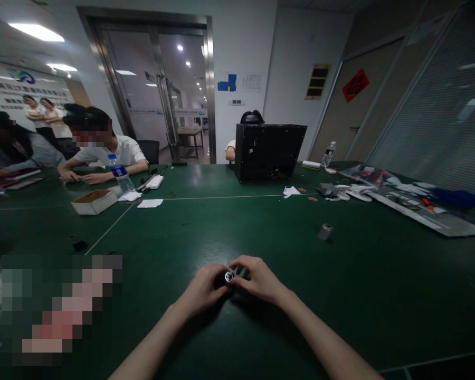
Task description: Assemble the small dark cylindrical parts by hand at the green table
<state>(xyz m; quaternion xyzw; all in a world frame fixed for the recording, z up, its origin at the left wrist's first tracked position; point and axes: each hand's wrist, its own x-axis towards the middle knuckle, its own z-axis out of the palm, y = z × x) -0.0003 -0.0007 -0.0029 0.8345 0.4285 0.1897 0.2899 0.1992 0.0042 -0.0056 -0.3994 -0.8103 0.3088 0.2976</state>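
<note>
Between my two hands, low in the middle of the head view, is a small round part (229, 276) with a bright face and dark marks. Its exact kind is too small to make out. My left hand (208, 285) closes on it from the left with bent fingers and thumb. From the other side, my right hand (259, 278) pinches it between thumb and fingertips. Both hands are just over the green tabletop (237, 232). Farther off to the right, a short grey metal cylinder (325, 231) stands on the table, apart from my hands.
A black box (269, 153) stands at the far side, with a person partly behind it. An open cardboard box (94, 202), a water bottle (121, 175) and a small dark object (78, 243) are leftward. Cluttered boards (419, 206) lie right. Other people sit left.
</note>
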